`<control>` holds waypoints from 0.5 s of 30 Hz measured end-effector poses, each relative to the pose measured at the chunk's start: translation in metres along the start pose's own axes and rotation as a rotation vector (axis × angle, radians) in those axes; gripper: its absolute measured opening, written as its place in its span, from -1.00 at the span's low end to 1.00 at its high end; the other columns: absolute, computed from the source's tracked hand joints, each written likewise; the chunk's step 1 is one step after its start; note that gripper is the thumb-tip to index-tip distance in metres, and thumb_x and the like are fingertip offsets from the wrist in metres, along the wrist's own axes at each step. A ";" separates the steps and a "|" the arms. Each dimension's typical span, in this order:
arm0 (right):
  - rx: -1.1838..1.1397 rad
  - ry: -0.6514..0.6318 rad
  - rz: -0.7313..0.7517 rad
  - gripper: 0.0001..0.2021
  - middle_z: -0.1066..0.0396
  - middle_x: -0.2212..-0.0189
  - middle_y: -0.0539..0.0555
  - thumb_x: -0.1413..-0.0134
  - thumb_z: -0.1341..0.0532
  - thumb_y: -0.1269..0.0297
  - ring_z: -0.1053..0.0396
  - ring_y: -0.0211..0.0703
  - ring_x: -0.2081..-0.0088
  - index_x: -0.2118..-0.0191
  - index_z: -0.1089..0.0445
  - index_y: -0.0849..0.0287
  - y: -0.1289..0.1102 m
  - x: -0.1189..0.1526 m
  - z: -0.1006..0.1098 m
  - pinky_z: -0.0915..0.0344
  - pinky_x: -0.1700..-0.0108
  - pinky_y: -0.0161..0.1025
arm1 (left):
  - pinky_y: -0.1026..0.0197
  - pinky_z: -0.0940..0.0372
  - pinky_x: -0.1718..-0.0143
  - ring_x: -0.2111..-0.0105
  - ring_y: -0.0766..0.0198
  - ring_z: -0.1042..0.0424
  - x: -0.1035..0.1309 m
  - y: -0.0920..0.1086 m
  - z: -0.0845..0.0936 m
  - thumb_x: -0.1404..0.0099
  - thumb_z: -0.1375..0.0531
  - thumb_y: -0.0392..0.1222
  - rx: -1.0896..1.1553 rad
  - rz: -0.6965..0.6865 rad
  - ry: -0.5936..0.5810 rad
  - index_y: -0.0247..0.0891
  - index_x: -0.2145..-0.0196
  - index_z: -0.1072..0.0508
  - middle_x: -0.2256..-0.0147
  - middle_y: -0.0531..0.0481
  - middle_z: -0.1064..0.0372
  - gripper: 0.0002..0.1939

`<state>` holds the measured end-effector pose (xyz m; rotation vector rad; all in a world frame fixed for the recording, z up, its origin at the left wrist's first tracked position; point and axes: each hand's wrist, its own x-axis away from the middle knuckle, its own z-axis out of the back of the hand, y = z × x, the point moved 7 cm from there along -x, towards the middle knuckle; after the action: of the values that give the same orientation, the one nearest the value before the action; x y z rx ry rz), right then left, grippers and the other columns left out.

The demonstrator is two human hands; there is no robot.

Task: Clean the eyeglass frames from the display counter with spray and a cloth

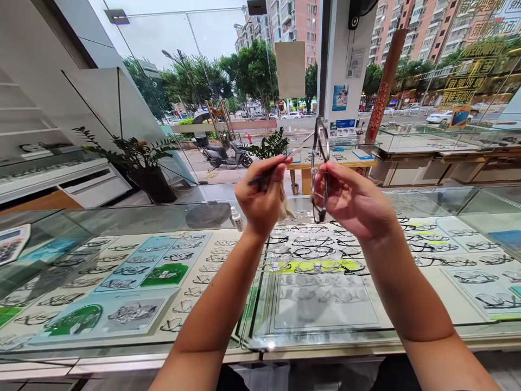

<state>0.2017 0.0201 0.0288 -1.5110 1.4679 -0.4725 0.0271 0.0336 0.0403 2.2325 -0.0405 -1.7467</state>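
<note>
My left hand is closed around a dark-handled tool whose thin metal shaft points up and right toward the glasses. A piece of light cloth hangs beside that hand. In my right hand, thumb and fingers pinch a pair of eyeglasses near the middle. The frame is held upright, one lens above the other, over the glass counter. The tool's tip is close to the upper part of the frame; whether they touch is too small to tell.
Rows of eyeglasses lie inside the counter. A small white bottle stands on the glass beside a dark round mat. Farther back are potted plants, a wooden table and large windows.
</note>
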 end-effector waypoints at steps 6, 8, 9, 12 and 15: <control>0.075 -0.129 -0.107 -0.80 -0.62 0.36 0.02 -0.06 -0.50 0.12 -0.59 -0.17 0.25 0.33 -0.59 0.11 0.005 -0.004 0.000 -0.57 0.14 -0.24 | 0.31 -0.20 0.64 0.60 0.43 -0.38 -0.016 -0.061 0.015 -0.33 -0.40 0.25 0.229 0.452 -0.042 -0.14 0.12 -0.59 0.27 -0.01 -0.60 -0.58; 0.098 -0.144 -0.111 -0.79 -0.64 0.33 0.03 -0.07 -0.51 0.09 -0.61 -0.14 0.21 0.33 -0.58 0.09 0.007 -0.006 0.002 -0.58 0.10 -0.20 | 0.31 -0.06 0.70 0.66 0.49 -0.25 -0.018 -0.073 0.018 -0.30 -0.40 0.29 0.271 0.539 -0.084 -0.14 0.13 -0.57 0.26 -0.02 -0.58 -0.54; 0.109 -0.145 -0.105 -0.78 -0.66 0.29 0.03 -0.07 -0.51 0.07 -0.62 -0.11 0.17 0.32 -0.58 0.07 0.007 -0.007 0.003 -0.59 0.05 -0.16 | 0.30 -0.03 0.70 0.67 0.50 -0.21 -0.017 -0.077 0.019 -0.29 -0.40 0.31 0.278 0.582 -0.114 -0.14 0.14 -0.56 0.26 -0.02 -0.58 -0.53; 0.145 -0.134 -0.070 -0.76 -0.69 0.10 0.06 -0.10 -0.51 0.00 -0.62 -0.03 0.01 0.27 -0.58 0.01 0.002 -0.008 0.007 -0.57 -0.10 -0.02 | 0.30 -0.03 0.70 0.68 0.49 -0.16 -0.012 -0.080 0.013 -0.28 -0.39 0.32 0.258 0.708 -0.241 -0.15 0.19 -0.51 0.32 -0.01 -0.55 -0.51; 0.170 -0.117 -0.017 -0.75 -0.67 -0.03 0.06 -0.10 -0.52 -0.01 -0.59 0.04 -0.12 0.25 -0.55 -0.03 -0.008 -0.007 0.011 -0.53 -0.19 0.12 | 0.32 -0.08 0.68 0.67 0.46 -0.17 -0.008 -0.067 0.006 -0.34 -0.37 0.23 0.180 0.717 -0.336 -0.17 0.27 -0.44 0.45 0.06 -0.46 -0.58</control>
<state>0.2129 0.0295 0.0325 -1.3939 1.2924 -0.4976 0.0086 0.0981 0.0299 1.6709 -0.9710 -1.6927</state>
